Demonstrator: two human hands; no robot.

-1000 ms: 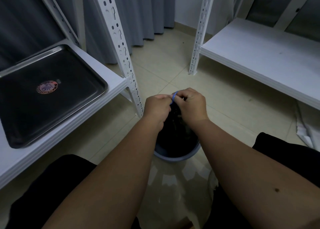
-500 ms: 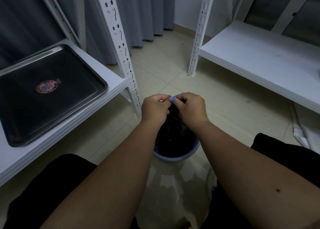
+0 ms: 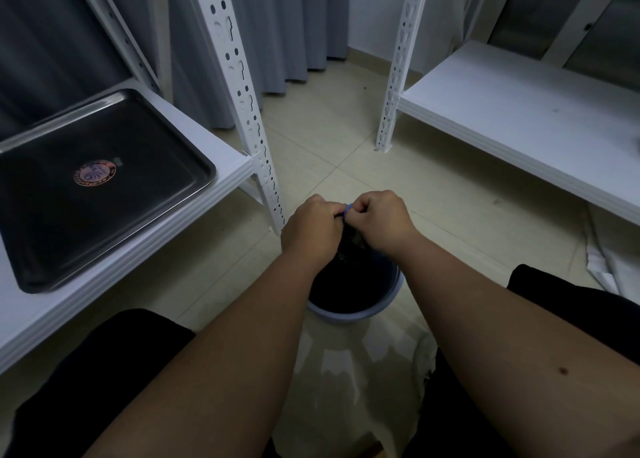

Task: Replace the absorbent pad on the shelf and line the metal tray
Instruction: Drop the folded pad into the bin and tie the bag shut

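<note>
While our left hand point(image 3: 309, 229) and right hand point(image 3: 383, 219) both pinch what seems a blue tie point(image 3: 348, 209) on the black bag over the bin point(image 3: 356, 310), we pull evenly, leaving the bare tray point(image 3: 93, 187) on the left shelf point(image 3: 228, 152).

Storeroom: white slotted shelving point(image 3: 242, 87), curtains point(image 3: 294, 24), tiled floor point(image 3: 346, 166).

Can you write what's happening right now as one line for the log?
left hand: pinching blue tie | right hand: pinching it too | black bag in bin | metal tray: unlined, on shelf
</note>
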